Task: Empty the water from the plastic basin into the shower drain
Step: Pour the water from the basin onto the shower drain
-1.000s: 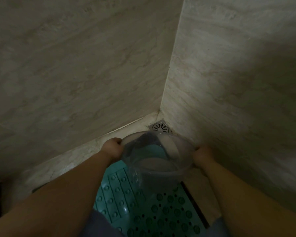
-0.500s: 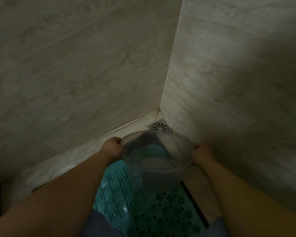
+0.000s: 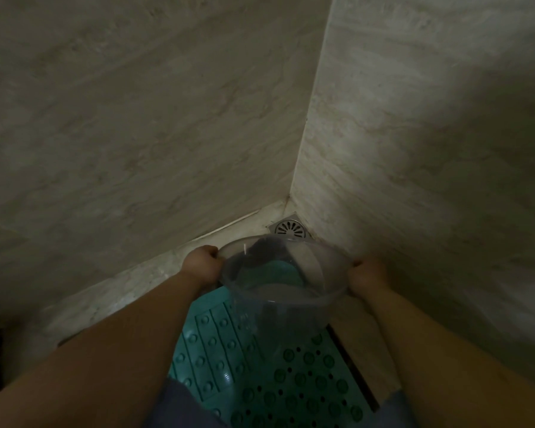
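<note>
I hold a clear plastic basin (image 3: 318,273) in the air with both hands, its far rim tipped a little toward the corner. My left hand (image 3: 203,262) grips the left rim and my right hand (image 3: 366,274) grips the right rim. Water lies inside the basin against its lower wall. The round metal shower drain (image 3: 289,229) sits in the floor corner just beyond the basin's far rim, partly covered by it.
Two beige marbled walls (image 3: 136,118) meet in a corner right behind the drain. A teal studded rubber mat (image 3: 260,366) covers the floor under the basin. A pale floor strip (image 3: 121,291) runs along the left wall.
The basin and both hands have shifted slightly up and toward the drain corner; the grip is unchanged.
</note>
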Tool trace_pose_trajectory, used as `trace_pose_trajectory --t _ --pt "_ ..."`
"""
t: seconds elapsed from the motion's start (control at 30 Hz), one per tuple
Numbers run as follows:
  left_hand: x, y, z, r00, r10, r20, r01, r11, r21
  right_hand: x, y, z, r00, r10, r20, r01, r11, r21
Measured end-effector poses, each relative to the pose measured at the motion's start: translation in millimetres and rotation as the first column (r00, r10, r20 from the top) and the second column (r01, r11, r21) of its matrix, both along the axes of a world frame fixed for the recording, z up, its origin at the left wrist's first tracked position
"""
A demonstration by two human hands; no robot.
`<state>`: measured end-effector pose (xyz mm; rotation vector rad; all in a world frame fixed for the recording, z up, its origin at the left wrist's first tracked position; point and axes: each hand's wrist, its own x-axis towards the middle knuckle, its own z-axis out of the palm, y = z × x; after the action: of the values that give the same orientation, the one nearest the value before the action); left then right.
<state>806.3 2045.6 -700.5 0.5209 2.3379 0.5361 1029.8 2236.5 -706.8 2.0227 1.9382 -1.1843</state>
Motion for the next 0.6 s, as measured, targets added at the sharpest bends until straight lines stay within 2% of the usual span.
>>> trace_pose_trajectory --t 0.6 --pt "-2.1 2.6 -3.1 0.999 -0.034 -0.026 0.033 0.999 -0.012 -2.0 -0.3 2.4 0.999 -0.036 -0.037 0.036 0.999 0.0"
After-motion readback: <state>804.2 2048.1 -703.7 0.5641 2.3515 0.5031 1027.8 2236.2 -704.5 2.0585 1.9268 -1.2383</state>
